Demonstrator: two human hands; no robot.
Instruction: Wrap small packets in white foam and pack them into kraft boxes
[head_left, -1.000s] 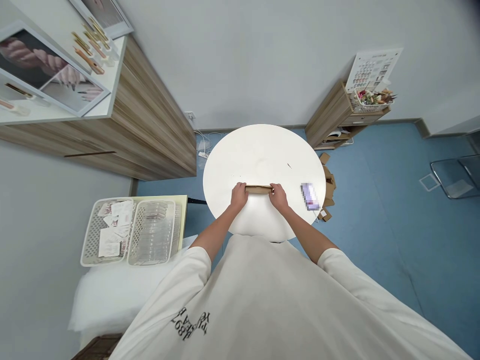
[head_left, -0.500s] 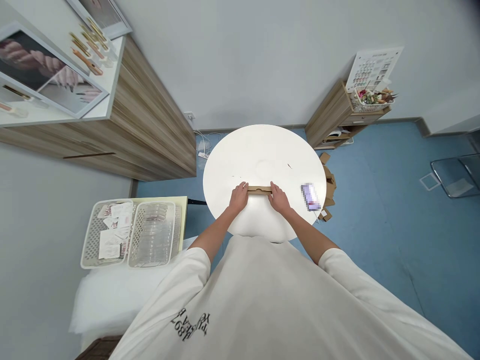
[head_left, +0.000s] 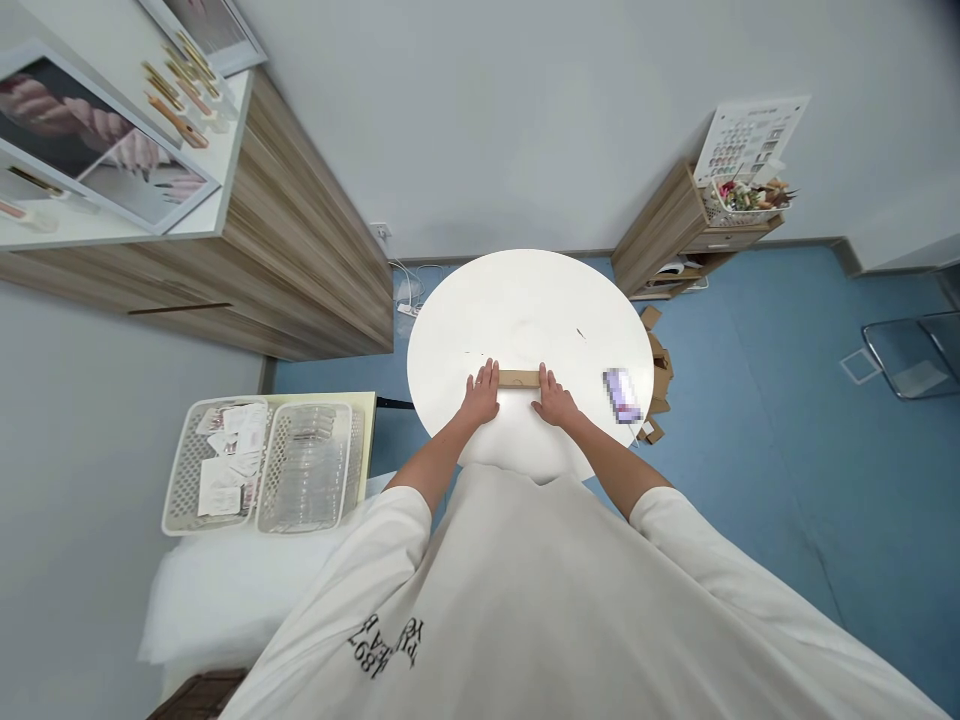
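Observation:
A small, narrow brown cardboard box (head_left: 518, 379) lies crosswise on the white round table (head_left: 525, 290), its long plain face showing. My left hand (head_left: 481, 396) rests at the box's left end, fingers stretched out and pointing away from me, thumb apart below. At the right end my right hand (head_left: 556, 399) has its fingers extended in the same way, with the thumb toward me. Both hands touch the ends of the box without wrapping round it. The box's ends are partly hidden by the fingers.
A blurred purple phone-like object (head_left: 622, 396) lies at the table's right side. Flattened cardboard pieces (head_left: 660, 375) are on the floor beyond. Two white baskets (head_left: 304, 468) with packets and clear plastic stand at left. A wooden cabinet (head_left: 307, 240) rises behind them.
My fingers have straightened from a grip on the box's ends to lying flat along them. The notched edge seen before has given way to a plain face.

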